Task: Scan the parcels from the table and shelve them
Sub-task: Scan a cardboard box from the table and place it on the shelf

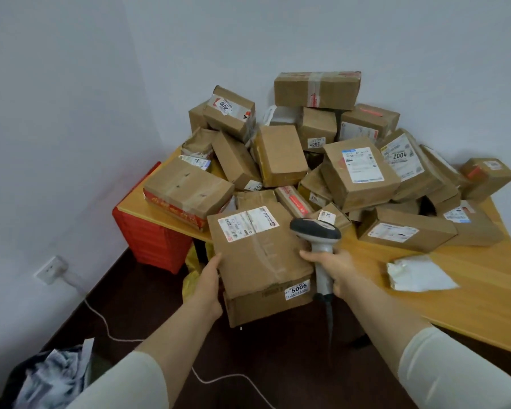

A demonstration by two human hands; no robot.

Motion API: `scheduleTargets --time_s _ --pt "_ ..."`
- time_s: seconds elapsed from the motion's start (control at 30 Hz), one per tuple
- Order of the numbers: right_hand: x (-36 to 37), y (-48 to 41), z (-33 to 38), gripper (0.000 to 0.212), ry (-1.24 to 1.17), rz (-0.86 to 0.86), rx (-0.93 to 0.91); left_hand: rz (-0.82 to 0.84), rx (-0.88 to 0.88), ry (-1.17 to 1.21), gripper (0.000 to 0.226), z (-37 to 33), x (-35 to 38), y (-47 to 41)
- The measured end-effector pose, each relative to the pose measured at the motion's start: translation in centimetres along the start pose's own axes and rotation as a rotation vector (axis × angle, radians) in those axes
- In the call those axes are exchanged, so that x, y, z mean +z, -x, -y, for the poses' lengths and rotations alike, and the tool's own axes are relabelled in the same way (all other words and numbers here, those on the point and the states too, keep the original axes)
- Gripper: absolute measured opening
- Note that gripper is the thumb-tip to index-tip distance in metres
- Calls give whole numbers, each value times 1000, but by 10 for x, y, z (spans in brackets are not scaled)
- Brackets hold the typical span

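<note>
The box (260,261) is plain brown cardboard; its label (248,223) is white with black and red print, and the sticker (298,288) at its 5 o'clock is white with black digits. The scanner (314,230) is pale grey, black-headed. The table (469,293) is honey-yellow; the crate (154,237) at 9 o'clock is red.

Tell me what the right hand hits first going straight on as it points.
Likely the cardboard box labelled 5006, held by the left hand: the right hand, gripping the scanner, points up-left at its right edge. Depth unclear; it might pass over the top.
</note>
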State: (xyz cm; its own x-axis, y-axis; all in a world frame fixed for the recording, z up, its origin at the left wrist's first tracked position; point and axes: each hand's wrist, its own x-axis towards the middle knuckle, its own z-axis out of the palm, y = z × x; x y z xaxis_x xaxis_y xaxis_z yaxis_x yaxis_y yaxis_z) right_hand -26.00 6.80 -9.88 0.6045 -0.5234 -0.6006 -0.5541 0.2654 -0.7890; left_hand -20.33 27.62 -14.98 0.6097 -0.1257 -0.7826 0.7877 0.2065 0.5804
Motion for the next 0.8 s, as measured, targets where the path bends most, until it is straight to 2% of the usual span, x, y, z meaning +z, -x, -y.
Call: scheduleTargets --time_s 0.13,0.23,0.33,0.4,0.5,0.53,0.67,0.73,0.8 --pt "1 -2 -14 38 46 -8 23 135 -167 59 55 7 -11 -14" --pt "-3 -3 -20 44 38 -13 22 221 -167 53 57 19 -19 -22" --pt "-9 -1 -22 41 19 9 14 302 -185 11 58 23 -24 -17" --pt "-15 0 -28 42 -11 8 10 298 -156 0 65 24 -28 -14" --pt "-25 -2 -38 51 -124 -84 1 250 -59 -26 86 23 -30 -7" --pt "-30 -2 -39 50 -177 -111 10 233 -41 -28 86 23 -31 -4" --pt "-57 -5 -42 32 -354 -110 63 208 8 -21 48 26 -35 17" --pt "-65 -8 -42 27 -332 -19 85 210 27 -17 33 30 -35 32" --pt "-63 -10 -43 24 -259 89 89 191 52 -23 30 34 -38 49"
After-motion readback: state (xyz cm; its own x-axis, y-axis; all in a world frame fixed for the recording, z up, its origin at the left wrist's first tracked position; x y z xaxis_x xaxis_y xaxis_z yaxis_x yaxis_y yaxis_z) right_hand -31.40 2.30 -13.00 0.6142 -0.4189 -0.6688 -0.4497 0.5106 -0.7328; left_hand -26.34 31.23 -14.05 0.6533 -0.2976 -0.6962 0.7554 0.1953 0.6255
